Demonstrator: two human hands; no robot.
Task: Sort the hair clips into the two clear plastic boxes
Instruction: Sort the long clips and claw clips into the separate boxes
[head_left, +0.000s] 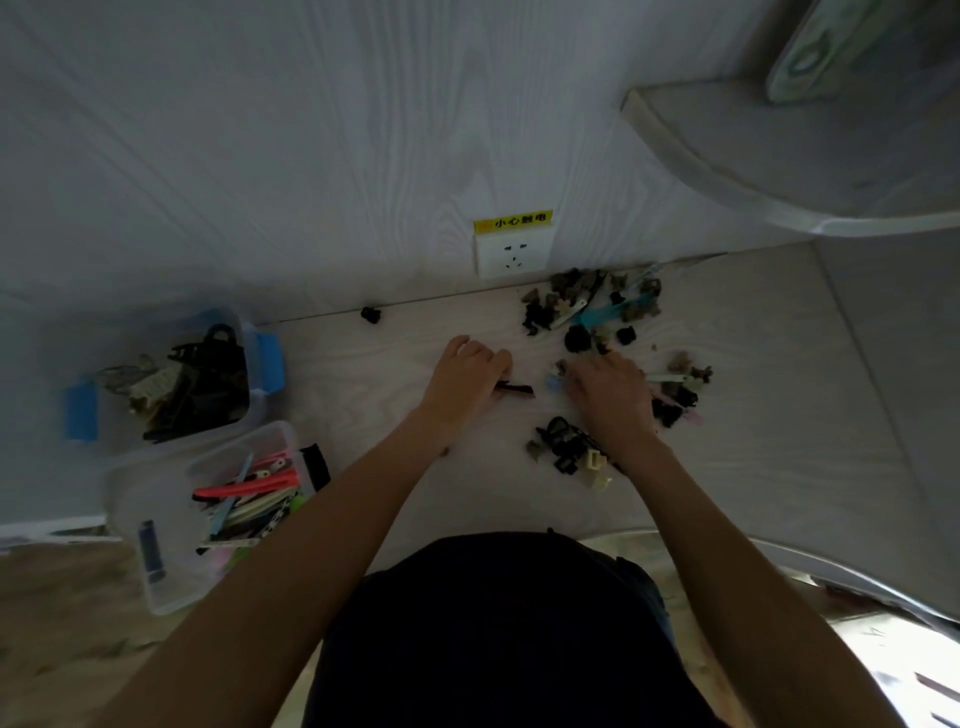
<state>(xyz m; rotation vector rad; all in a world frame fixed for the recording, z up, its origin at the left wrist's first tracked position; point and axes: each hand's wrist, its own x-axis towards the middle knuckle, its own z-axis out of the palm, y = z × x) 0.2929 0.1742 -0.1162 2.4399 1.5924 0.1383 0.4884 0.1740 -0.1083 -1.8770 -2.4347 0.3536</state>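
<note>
My left hand (467, 379) lies on the table with curled fingers holding a dark flat hair clip (517, 388) that sticks out to the right. My right hand (608, 400) reaches into loose clips, its fingers curled at a small light-blue clip (553, 383). Piles of mixed clips lie at the back (592, 306), to the right (680, 389) and under my right wrist (563, 447). At the left stand two clear boxes: the far one (244, 415) with blue latches holds dark claw clips, the near one (156, 597) holds long coloured flat clips.
A single black clip (370, 314) lies near the wall. A wall socket (511, 254) with a yellow label sits above the table's back edge. A rounded shelf (779, 150) juts out at the upper right. The table's curved front edge (779, 551) runs on the right.
</note>
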